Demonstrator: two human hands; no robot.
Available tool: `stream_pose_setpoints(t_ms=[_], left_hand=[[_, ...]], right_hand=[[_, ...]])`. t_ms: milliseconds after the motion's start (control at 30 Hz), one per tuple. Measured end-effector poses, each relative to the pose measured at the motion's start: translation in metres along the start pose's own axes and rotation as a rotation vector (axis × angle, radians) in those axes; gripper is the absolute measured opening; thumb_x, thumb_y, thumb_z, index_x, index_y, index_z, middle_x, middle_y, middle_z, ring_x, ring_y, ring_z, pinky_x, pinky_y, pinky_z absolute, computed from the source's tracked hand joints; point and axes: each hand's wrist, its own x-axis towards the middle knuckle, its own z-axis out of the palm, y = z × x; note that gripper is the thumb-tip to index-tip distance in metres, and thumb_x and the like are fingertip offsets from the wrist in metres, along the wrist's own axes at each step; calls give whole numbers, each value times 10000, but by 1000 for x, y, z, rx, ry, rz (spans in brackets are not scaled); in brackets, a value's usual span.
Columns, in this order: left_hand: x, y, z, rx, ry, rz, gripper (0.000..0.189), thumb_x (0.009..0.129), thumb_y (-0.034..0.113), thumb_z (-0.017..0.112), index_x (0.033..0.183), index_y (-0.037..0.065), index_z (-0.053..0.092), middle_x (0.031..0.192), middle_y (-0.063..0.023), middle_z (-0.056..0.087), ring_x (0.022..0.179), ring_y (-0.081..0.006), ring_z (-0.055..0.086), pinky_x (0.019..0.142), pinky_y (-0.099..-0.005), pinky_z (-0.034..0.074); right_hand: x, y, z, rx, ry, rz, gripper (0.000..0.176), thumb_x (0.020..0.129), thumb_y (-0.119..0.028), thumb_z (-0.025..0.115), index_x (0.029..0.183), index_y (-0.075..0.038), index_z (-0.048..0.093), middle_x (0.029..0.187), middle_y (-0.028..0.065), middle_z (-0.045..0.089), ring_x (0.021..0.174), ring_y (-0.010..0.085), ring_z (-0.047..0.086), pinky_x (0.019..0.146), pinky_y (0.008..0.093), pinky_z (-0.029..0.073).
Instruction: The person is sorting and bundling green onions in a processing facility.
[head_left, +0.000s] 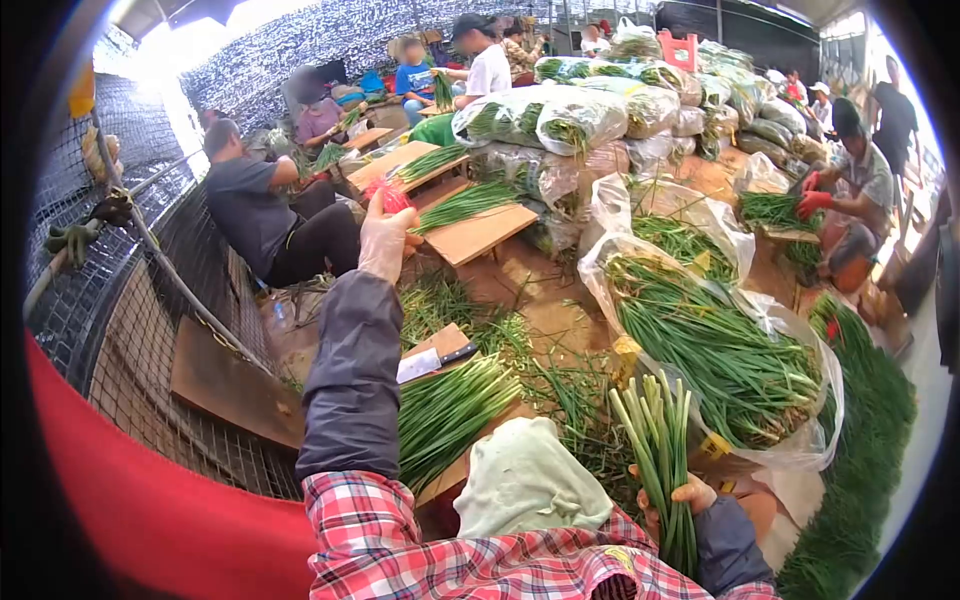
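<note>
**Green Stalks in Your Right Hand, Red Bands in Your Left**

The bunch of green stalks (655,440) is low in your view, right of the middle. It stands nearly upright, with its pale ends at the top. Your right hand (690,495) is wrapped around it, fingers closed. Your left hand (388,238) is up high and pinches a small red bundle (385,197), which looks like bands or string.

Between your arms is a pale green cloth (530,480). Just left of it, a pile of green stalks (450,410) lies on a board. A knife (440,361) with a black handle lies just past the pile, its wide blade to the left.

To the right of your bunch, an open clear bag (830,400) is full of long green stalks. Loose bits cover the ground (560,310).

Farther off are low wooden boards (480,235) and a big stack of filled bags (590,115). On the right, a person in red gloves (845,190) holds greens. More people sit at the back left.
</note>
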Motion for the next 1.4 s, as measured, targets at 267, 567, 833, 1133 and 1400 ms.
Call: stream_pose_setpoints(t_ms=[267,567,833,1133,1400], left_hand=[[21,69,45,3,-169,181,784,807,154,597,1448,71,153,864,-143,646,560,-176,602,476,-286,476],[11,83,65,-3,-194,193,786,822,214,603,1448,74,148,889,-121,643,641,-191,623,537,-289,485],[-11,53,68,-124,-271,80,805,817,193,613,1449,64,131,912,-140,631,612,-177,592,542,-293,478],[-14,34,70,-139,-263,33,815,807,182,613,1447,39,129,865,-112,629,561,-157,609,461,-251,459],[-25,16,73,-144,-320,-22,744,822,187,619,1418,15,208,871,-103,644,614,-176,619,551,-277,487]], right_hand=[[3,11,-8,0,-13,43,846,671,-154,695,1383,34,278,1007,220,603,755,272,625,630,400,508],[3,15,-16,-130,-1,28,888,665,-281,743,1379,10,303,1018,169,596,784,223,596,672,326,498],[4,15,-18,-178,-1,15,899,668,-251,741,1401,-12,278,1013,168,593,786,243,603,675,365,502],[5,13,8,-19,21,0,847,659,-183,722,1378,-3,311,997,183,600,731,265,588,651,409,471],[4,11,2,25,10,31,841,656,-160,704,1380,3,307,984,196,604,734,273,591,652,403,471]])
